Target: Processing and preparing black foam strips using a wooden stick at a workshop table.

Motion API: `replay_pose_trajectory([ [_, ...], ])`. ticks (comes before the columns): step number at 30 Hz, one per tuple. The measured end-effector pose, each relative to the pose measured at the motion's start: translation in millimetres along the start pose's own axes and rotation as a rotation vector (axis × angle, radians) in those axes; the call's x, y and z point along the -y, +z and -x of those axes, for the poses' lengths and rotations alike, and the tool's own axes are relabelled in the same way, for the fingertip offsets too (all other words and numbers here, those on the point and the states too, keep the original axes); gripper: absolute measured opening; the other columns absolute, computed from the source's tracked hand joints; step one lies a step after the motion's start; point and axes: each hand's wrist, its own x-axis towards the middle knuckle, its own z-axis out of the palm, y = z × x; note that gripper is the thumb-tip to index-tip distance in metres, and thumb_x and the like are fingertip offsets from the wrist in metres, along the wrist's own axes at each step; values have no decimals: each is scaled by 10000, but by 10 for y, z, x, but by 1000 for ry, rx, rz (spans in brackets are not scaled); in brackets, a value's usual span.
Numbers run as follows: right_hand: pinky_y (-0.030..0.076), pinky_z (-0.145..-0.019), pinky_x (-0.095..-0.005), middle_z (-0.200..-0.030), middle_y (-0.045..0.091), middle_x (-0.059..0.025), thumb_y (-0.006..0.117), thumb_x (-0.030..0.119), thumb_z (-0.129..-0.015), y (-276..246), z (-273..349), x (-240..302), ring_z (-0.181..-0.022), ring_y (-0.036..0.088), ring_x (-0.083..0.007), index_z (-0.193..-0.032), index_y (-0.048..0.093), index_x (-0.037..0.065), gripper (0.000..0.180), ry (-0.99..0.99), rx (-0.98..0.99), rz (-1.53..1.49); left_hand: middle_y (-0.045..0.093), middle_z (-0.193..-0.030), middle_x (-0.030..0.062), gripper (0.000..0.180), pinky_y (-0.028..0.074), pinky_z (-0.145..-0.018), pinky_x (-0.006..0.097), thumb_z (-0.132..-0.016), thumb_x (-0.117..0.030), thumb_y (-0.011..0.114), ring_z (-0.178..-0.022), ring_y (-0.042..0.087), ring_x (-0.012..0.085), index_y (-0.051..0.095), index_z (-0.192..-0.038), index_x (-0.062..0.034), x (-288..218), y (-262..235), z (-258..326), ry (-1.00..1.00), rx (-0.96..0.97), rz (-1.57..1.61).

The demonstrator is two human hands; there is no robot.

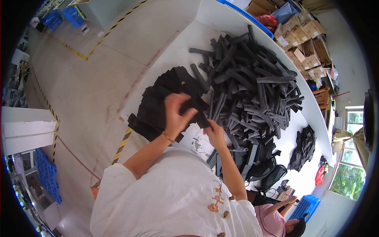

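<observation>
My right hand point(215, 135) pinches the end of a flat black strip point(201, 119), which looks like cloth. Just left of it, my left hand point(176, 117) is raised over a spread stack of black flat pieces point(158, 96); its thumb and fingers are apart, and the fingertips are smeared by motion. I see nothing held in the left hand. The stack fans out along the near left edge of the white table point(179, 45). Beyond my right hand rises a big heap of dark grey rolled or folded strips point(252, 83).
Farther right lie a second black pile point(303, 148) and black bags point(266, 173). A co-worker in pink point(272, 219) sits at the lower right near a blue crate point(306, 206). Cardboard boxes point(302, 35) are stacked behind the table. Yellow-black tape point(114, 29) marks the floor at left.
</observation>
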Motion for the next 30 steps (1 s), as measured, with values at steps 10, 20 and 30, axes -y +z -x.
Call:
replay_pose_trajectory([
  [10,461,-554,-371,-678,594,-154,486,16,-883,689,151,133,-584,591,-296,-1088,559,18,217,-107,-248,100,640,-797,83,249,537,-743,369,-859,-213,684,-774,638,238,631,-999,-14,382,65,309,-1257,-47,1304],
  [20,409,-480,-357,-570,530,-136,516,126,-941,651,535,-39,-503,536,-240,-921,574,-7,146,5,-105,126,607,-696,77,193,495,-544,304,-844,-174,698,-607,598,185,618,-857,1,417,125,97,-1207,-206,1171],
  [30,467,-580,-343,-703,613,-163,562,265,-915,-153,1370,-174,-612,616,-293,-916,651,49,234,-92,386,303,355,-492,-54,151,186,-355,243,-833,-161,691,-366,282,62,622,-878,-34,1281,-462,-549,-891,-610,1158],
])
